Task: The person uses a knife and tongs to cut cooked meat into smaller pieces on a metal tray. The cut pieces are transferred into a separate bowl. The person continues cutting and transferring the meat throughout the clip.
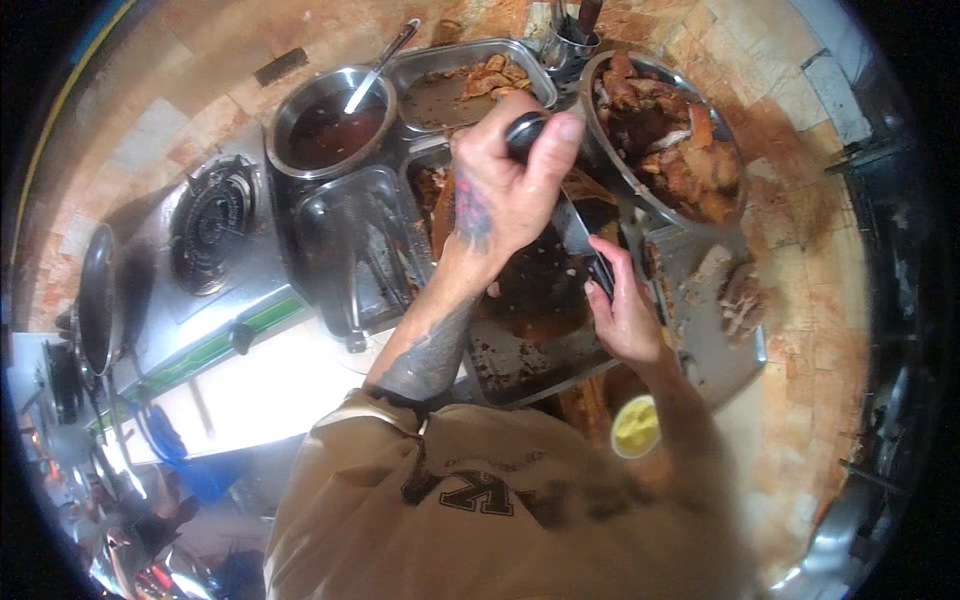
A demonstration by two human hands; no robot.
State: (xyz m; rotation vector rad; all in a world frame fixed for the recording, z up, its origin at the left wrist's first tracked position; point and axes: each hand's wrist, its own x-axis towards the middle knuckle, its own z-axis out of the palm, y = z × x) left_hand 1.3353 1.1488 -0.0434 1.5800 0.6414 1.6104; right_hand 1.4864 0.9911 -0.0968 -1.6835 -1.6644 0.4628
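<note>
My left hand, on a tattooed forearm, is closed around a tool's black handle above the middle trays; the rest of that tool is mostly hidden by the hand. Lower right, my right hand grips the black handle of a knife, whose metal blade slants up towards the left hand. Whether blade and tool touch, I cannot tell. Beneath both hands lies a dark, wet, round surface with small scraps, over a metal tray. Browned meat shows beside the left wrist.
Beyond stand a pot of reddish-brown liquid with a spoon, a tray with browned pieces and a bowl of cooked meat. Tongs lie in the left tray, near a gas stove. Meat slices and a yellow-filled bowl are right.
</note>
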